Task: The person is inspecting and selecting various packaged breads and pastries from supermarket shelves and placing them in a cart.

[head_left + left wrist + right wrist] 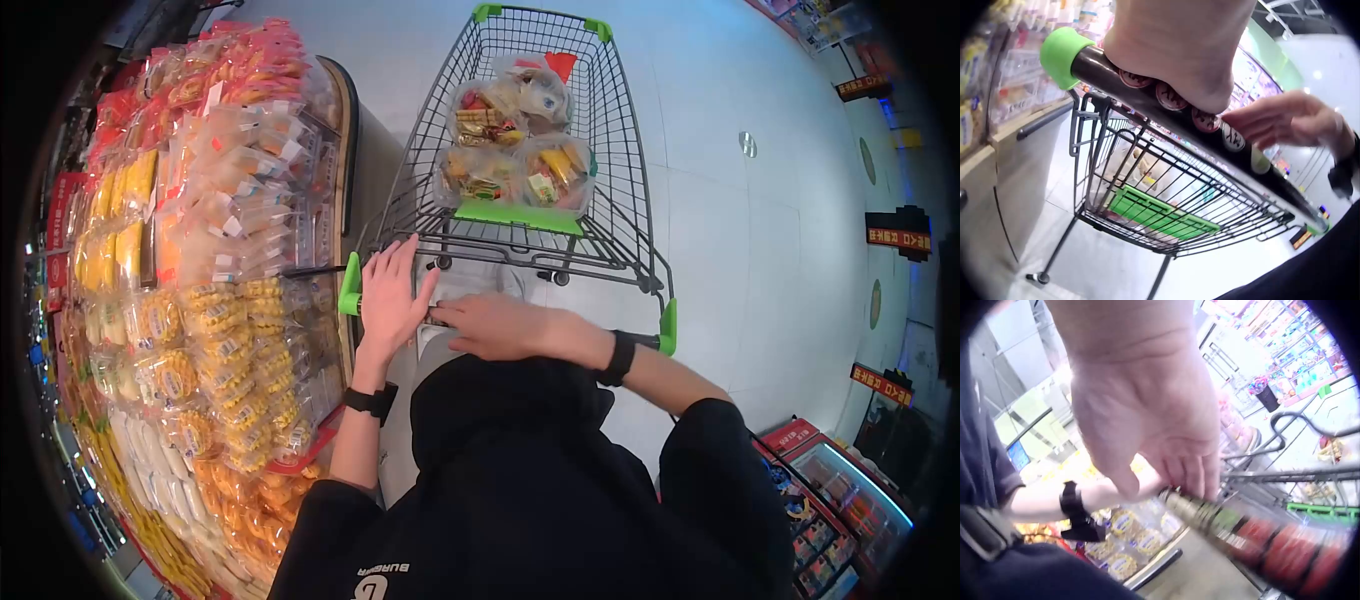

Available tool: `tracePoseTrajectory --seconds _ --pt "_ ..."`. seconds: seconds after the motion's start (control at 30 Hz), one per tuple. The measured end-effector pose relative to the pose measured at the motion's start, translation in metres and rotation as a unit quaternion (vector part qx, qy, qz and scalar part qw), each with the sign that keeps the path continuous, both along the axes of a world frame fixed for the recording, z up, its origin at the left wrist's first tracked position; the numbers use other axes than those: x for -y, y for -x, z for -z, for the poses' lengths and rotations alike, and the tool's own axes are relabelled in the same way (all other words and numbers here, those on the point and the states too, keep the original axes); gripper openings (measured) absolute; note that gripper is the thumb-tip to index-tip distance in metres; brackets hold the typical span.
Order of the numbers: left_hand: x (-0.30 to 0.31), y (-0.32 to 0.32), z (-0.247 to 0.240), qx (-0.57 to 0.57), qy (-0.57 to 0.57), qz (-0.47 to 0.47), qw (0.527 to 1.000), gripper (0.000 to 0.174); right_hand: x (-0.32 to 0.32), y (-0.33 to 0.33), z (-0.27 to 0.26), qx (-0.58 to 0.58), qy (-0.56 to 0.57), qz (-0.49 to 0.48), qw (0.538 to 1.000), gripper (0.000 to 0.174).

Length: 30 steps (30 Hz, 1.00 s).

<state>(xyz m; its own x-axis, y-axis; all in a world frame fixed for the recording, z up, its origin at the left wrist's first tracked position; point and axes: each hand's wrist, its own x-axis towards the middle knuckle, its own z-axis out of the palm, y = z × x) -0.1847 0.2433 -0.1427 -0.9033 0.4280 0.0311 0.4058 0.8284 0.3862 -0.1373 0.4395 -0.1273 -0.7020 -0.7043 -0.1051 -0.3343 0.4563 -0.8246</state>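
A black wire shopping cart with green corner caps stands in front of me in the head view. Several clear bags of packaged food lie inside it. My left hand rests on the left part of the cart handle, its fingers stretched forward. In the left wrist view its palm heel lies on the dark handle, beside round printed labels. My right hand reaches across to the left, fingertips right by my left hand and the handle. The right wrist view shows its palm, fingers loosely bent and nothing gripped.
On the left rises a display of packaged food, with corn packs and bagged goods, close beside the cart. A curved counter edge borders it. Pale tiled floor extends to the right. A lit cooler stands at lower right.
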Motion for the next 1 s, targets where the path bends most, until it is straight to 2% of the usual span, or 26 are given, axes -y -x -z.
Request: tracePoseTrajectory --seconds 0.03,0.1,0.17,0.23,0.3,0.33,0.37,0.4,0.43,0.47,0.5,0.53,0.57,0.6,0.67,0.7,0.73,0.8,0.83,0.87,0.97,1.0 --pt "-0.002 0.001 -0.002 -0.007 0.015 -0.003 1.000 0.053 -0.021 0.018 -0.014 0.067 0.014 -0.055 0.996 0.029" --pt "-0.004 -0.003 -0.002 -0.003 0.026 -0.018 0.999 0.051 -0.060 0.060 -0.030 0.143 0.048 -0.031 0.988 0.028" --pt "-0.011 0.004 -0.004 0.002 0.013 -0.038 0.999 0.048 -0.094 0.099 -0.008 0.241 0.100 0.131 0.956 0.029" --pt "-0.008 0.005 0.005 0.019 0.008 -0.063 0.998 0.042 -0.121 0.137 0.054 0.258 0.058 0.241 0.934 0.028" --pt "-0.010 0.005 0.006 0.026 0.008 -0.090 0.996 0.036 -0.159 0.176 0.162 0.108 -0.095 0.277 0.950 0.029" --pt "-0.011 0.005 0.006 0.003 0.008 -0.093 0.996 0.035 -0.181 0.181 0.228 0.045 -0.122 0.269 0.954 0.030" --pt "-0.009 0.004 0.010 -0.006 0.011 -0.100 0.995 0.035 -0.196 0.203 0.273 -0.024 -0.139 0.254 0.957 0.032" --pt "-0.009 0.004 0.007 0.012 -0.008 -0.114 0.993 0.035 -0.195 0.199 0.263 -0.010 -0.169 0.266 0.949 0.032" --pt "-0.010 0.003 0.000 0.037 -0.003 -0.134 0.990 0.035 -0.201 0.200 0.279 -0.130 -0.188 0.226 0.947 0.030" --pt "-0.010 0.003 -0.003 0.040 -0.013 -0.146 0.988 0.037 -0.210 0.203 0.308 -0.202 -0.155 0.193 0.947 0.028" --pt "-0.011 0.002 -0.005 0.036 -0.017 -0.151 0.988 0.037 -0.208 0.202 0.295 -0.121 -0.168 0.195 0.959 0.030" --pt "-0.010 0.004 -0.005 0.034 -0.023 -0.151 0.988 0.037 -0.205 0.196 0.292 -0.117 -0.091 0.241 0.959 0.027" --pt "-0.010 0.004 -0.004 0.043 -0.022 -0.162 0.986 0.037 -0.209 0.201 0.301 0.025 -0.096 0.285 0.953 0.026" --pt "-0.010 0.005 -0.003 0.052 -0.026 -0.166 0.984 0.037 -0.222 0.204 0.335 0.024 -0.126 0.279 0.952 0.031" --pt "-0.011 0.007 -0.005 0.060 -0.018 -0.173 0.983 0.038 -0.243 0.203 0.406 -0.131 -0.305 0.263 0.906 0.033" --pt "-0.012 0.009 -0.007 0.064 -0.017 -0.173 0.983 0.038 -0.229 0.206 0.376 -0.016 -0.250 0.304 0.919 0.034" --pt "-0.012 0.011 -0.010 0.072 -0.004 -0.171 0.983 0.039 -0.218 0.208 0.351 0.091 -0.198 0.354 0.910 0.036" --pt "-0.011 0.013 -0.010 0.089 -0.009 -0.176 0.980 0.039 -0.211 0.216 0.365 0.063 -0.248 0.392 0.884 0.036" --pt "-0.011 0.014 -0.011 0.101 -0.014 -0.177 0.979 0.040 -0.224 0.213 0.394 0.050 -0.277 0.410 0.867 0.036" --pt "-0.010 0.016 -0.012 0.096 -0.016 -0.179 0.979 0.039 -0.235 0.213 0.424 0.051 -0.218 0.414 0.882 0.038" --pt "-0.010 0.021 -0.014 0.102 -0.009 -0.186 0.977 0.037 -0.234 0.220 0.409 0.017 -0.333 0.304 0.892 0.038" --pt "-0.012 0.023 -0.015 0.092 0.000 -0.191 0.977 0.037 -0.224 0.224 0.380 0.026 -0.393 0.292 0.871 0.032"
